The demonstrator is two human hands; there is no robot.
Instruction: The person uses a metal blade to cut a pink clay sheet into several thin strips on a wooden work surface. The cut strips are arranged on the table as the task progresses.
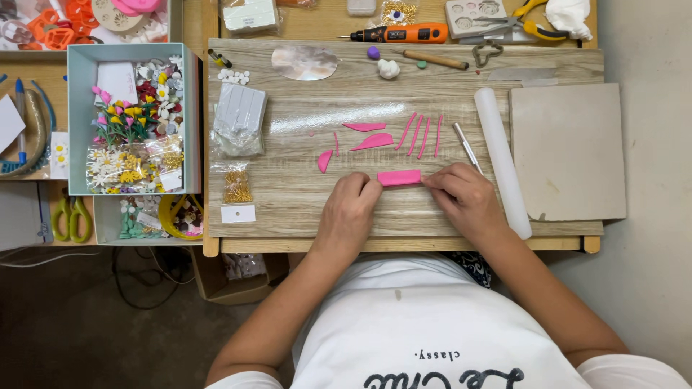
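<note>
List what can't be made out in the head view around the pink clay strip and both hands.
- Fingertips of the left hand and right hand: curled under, so the grip on the pink clay strip is hidden.
- Ends of that strip: covered by the fingers.
- Contents of the grey box: too small to tell apart.
- Orange cutters: cut off by the top edge.

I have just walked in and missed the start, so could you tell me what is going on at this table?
A person is working pink clay on a wooden board. The left hand and right hand press on the two ends of a flat pink clay strip. Thin pink strips and curved pink offcuts lie just beyond it. A white roller and a metal rod rest beside the right hand.
</note>
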